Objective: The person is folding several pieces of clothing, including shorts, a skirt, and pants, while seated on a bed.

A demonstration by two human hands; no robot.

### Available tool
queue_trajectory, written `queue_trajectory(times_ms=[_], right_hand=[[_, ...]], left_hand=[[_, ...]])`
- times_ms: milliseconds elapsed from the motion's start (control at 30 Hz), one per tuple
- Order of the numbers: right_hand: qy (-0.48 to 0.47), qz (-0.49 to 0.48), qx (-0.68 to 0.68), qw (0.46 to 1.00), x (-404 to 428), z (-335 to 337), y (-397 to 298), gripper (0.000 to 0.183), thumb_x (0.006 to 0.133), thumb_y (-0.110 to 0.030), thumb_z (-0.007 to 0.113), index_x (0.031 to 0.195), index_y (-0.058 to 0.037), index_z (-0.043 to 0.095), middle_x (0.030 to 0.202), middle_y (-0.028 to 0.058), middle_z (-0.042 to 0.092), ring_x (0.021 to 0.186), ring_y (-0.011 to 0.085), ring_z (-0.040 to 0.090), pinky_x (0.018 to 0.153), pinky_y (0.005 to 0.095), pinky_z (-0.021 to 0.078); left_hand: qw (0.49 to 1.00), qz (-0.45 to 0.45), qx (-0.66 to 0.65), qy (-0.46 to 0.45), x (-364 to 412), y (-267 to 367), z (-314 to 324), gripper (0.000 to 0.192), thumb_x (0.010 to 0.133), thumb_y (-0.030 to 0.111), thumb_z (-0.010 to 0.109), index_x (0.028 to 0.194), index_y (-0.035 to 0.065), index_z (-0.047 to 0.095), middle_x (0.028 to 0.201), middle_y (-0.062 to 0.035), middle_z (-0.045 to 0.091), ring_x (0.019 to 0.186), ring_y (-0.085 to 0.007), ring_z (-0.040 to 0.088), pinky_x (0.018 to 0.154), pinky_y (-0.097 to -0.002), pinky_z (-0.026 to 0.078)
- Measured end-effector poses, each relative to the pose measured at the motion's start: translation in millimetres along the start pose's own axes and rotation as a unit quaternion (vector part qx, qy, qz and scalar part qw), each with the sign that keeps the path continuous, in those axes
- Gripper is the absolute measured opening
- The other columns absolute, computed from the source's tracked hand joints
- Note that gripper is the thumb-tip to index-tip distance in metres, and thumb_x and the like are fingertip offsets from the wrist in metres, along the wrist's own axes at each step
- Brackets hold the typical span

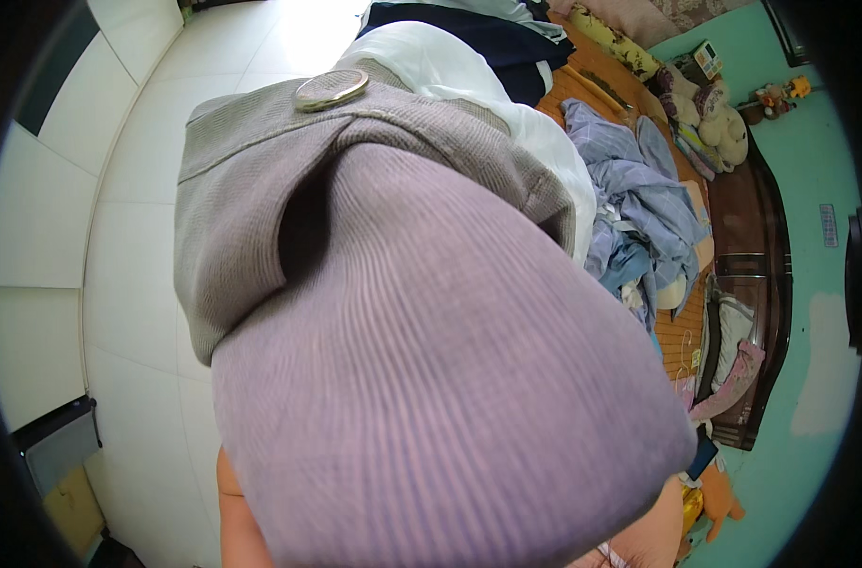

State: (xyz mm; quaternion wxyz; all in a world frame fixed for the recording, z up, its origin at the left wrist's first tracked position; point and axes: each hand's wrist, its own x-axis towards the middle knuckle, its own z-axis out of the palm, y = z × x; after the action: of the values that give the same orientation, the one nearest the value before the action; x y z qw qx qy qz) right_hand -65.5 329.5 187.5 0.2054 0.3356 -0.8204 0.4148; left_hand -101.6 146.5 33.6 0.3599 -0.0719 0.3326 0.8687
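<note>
A ribbed grey-brown garment (445,341) with a purplish sheen fills the middle of the view, very near the camera. Its front is folded over, and a large round button (332,89) with a shiny rim sits on the upper layer. White fabric (431,64) shows behind its top and right edge. Bare skin of an arm (243,522) appears at the garment's lower left, and more skin (651,525) at its lower right. Both my hands are out of sight, so their grip cannot be made out.
A bed with an orange-brown mat (676,348) lies at right, holding crumpled blue checked cloth (630,170), dark clothing (488,42), a clothes hanger (684,355) and plush toys (711,121). Its dark wooden headboard (747,213) adjoins a green wall. Pale floor tiles (133,270) and white cabinets (37,213) are at left.
</note>
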Motion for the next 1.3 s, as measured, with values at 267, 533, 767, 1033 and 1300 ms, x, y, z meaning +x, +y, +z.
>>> queue_trajectory(times_ms=[267,533,767,1033,1300], right_hand=[[0.120,0.134,0.222,0.958,17,-17,36,0.025,0.085,-0.012,0.048,0.104,0.0025,0.054,0.100,0.0104,0.060,0.091,0.0197,0.057,0.083,0.0324,0.0428],[0.042,0.415,0.645,0.640,-11,50,148,0.056,0.080,-0.030,0.059,0.123,0.0024,0.042,0.121,0.0148,0.049,0.110,0.0230,0.048,0.096,0.0394,0.0371],[-0.134,0.288,0.298,0.900,-13,83,91,0.061,0.079,-0.020,0.061,0.129,-0.0005,0.032,0.122,0.0114,0.045,0.111,0.0200,0.046,0.093,0.0327,0.0374],[0.116,0.280,0.581,0.755,10,31,93,0.033,0.084,-0.010,0.054,0.115,0.0012,0.047,0.110,0.0061,0.053,0.098,0.0105,0.051,0.086,0.0248,0.0419],[0.182,0.311,0.635,0.683,10,24,100,0.028,0.089,-0.015,0.047,0.110,0.0030,0.051,0.103,0.0079,0.058,0.088,0.0142,0.058,0.077,0.0265,0.0488]], left_hand=[[0.965,0.249,0.043,0.071,-12,15,-57,0.039,0.088,0.021,0.046,0.120,-0.0010,0.042,0.118,-0.0097,0.047,0.108,-0.0201,0.047,0.092,-0.0338,0.038],[0.788,0.452,0.413,0.062,-17,48,3,0.046,0.091,0.021,0.044,0.130,0.0002,0.032,0.126,-0.0112,0.043,0.116,-0.0193,0.041,0.097,-0.0333,0.034],[0.960,0.170,0.185,0.119,-28,68,51,0.068,0.072,0.023,0.070,0.126,-0.0024,0.037,0.122,-0.0112,0.046,0.109,-0.0189,0.044,0.093,-0.0295,0.034],[0.806,0.214,0.501,0.233,-4,83,-21,0.038,0.061,-0.002,0.057,0.098,-0.0012,0.054,0.102,-0.0123,0.055,0.099,-0.0228,0.051,0.083,-0.0308,0.041],[0.903,0.186,0.291,0.255,35,46,-91,0.023,0.085,0.010,0.045,0.105,0.0021,0.055,0.104,-0.0105,0.058,0.095,-0.0219,0.055,0.079,-0.0332,0.045]])
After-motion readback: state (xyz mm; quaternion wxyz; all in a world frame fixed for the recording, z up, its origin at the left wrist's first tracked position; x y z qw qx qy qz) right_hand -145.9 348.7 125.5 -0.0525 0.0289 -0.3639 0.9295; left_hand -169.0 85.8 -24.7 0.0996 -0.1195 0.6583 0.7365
